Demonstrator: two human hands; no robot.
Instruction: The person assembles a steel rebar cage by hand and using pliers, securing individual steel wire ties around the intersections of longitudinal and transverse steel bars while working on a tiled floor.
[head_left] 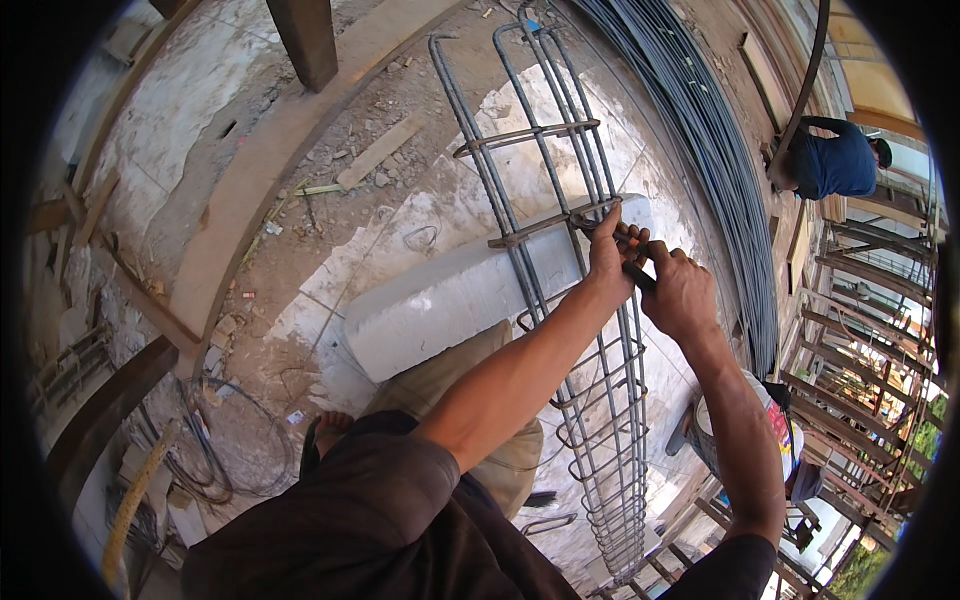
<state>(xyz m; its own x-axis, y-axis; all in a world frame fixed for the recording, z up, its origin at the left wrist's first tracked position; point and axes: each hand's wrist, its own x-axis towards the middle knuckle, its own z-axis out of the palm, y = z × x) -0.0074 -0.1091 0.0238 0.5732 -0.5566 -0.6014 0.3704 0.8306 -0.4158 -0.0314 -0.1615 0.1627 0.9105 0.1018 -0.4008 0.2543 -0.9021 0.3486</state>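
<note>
A long rebar cage (556,175) of ribbed bars with square stirrups (530,137) runs from the top of the view down past my right side. Its near part rests across a pale concrete block (440,310). At one stirrup corner, my left hand (606,255) is closed against the cage, its thumb side up; what its fingers grip is hidden. Close beside it, my right hand (683,293) is wrapped round a dark-handled tool (640,276), which looks like pincers. The tool's working end is mostly hidden by my left hand.
A thick bundle of loose rebar (690,130) lies along the right. Rubble and a wood offcut (382,152) litter the floor, with a curved timber (250,170) at left. One person in blue (835,160) works at far right; another person (745,420) is below, near stacked timber.
</note>
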